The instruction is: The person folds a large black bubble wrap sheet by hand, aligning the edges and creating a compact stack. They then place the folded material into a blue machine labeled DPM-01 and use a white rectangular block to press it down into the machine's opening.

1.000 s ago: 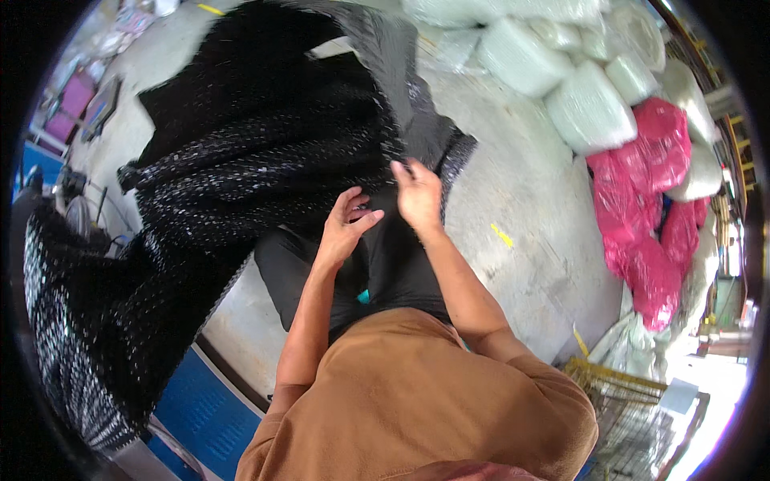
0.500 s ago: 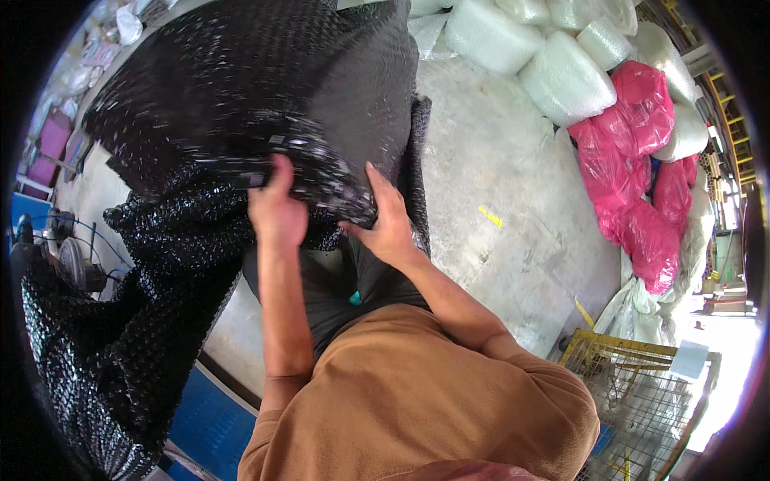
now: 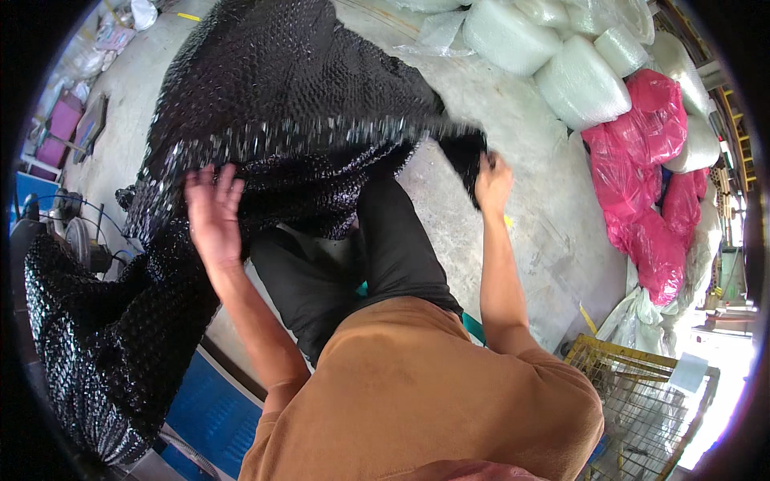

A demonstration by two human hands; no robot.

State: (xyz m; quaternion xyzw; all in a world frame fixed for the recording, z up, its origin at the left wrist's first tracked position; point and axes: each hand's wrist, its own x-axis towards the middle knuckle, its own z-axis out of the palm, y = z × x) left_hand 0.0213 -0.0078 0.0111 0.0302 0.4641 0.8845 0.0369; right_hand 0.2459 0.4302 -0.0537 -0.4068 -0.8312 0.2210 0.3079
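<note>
A large sheet of black bubble wrap (image 3: pixel 265 72) spreads over the floor ahead of me and across my legs. Its near edge is blurred by motion between my hands. My right hand (image 3: pixel 493 181), well out to the right, is closed on a corner of the sheet. On the left, my left hand (image 3: pixel 215 210) is raised against the sheet with its fingers spread and the palm showing; it grips nothing. More black wrap hangs in folds down the left side, past a blue panel (image 3: pixel 212 409).
Clear bubble wrap rolls (image 3: pixel 577 84) and pink plastic-wrapped bundles (image 3: pixel 642 176) are piled at the right. A yellow-framed wire cage (image 3: pixel 642 393) stands near right. Machine parts with cables (image 3: pixel 80 240) are at the left, below a purple box (image 3: pixel 60 132).
My hands have moved apart from close together at the middle. The right hand went right, pulling a corner along; the left went left and opened. The sheet's near edge is now stretched sideways.
</note>
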